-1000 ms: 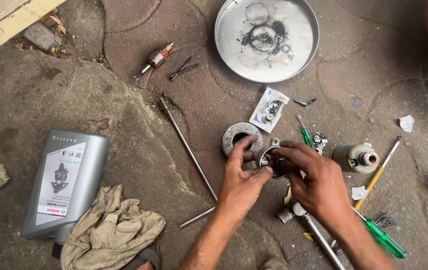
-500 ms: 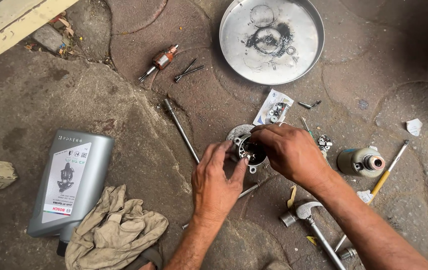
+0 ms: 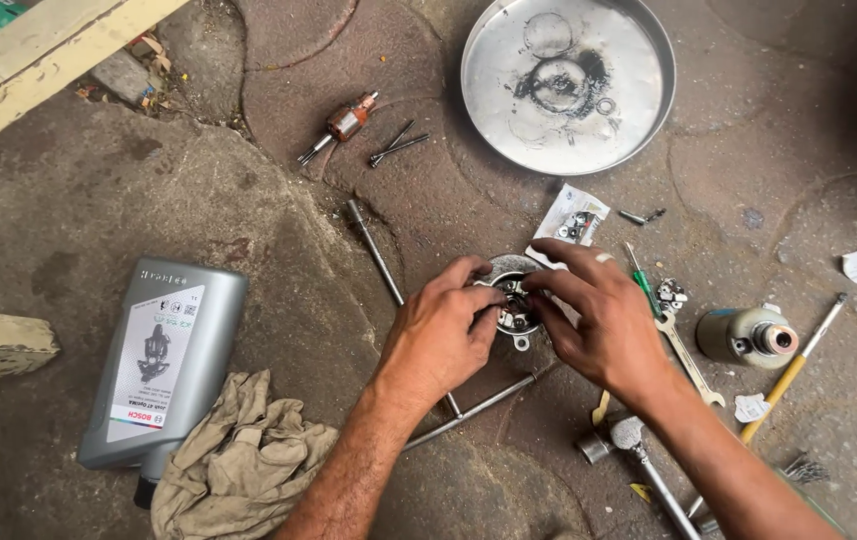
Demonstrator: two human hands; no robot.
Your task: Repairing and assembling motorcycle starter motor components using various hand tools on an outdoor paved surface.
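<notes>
One oil bottle, one rag, one round tray, two long rods.

The small round metal part is grey and dirty, with small pieces inside. It lies flat on the stone ground, near the middle, below the ground's far edge.

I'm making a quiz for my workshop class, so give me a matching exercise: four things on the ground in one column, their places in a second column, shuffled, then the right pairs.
Things:
1. Grey bottle
2. Round metal tray
3. Rag
4. Small round metal part

Places:
A. top, right of centre
B. between the fingers of the left hand and right hand
C. left side, lying flat
D. bottom, by the bottle's cap

Pairs: 1-C, 2-A, 3-D, 4-B
</notes>
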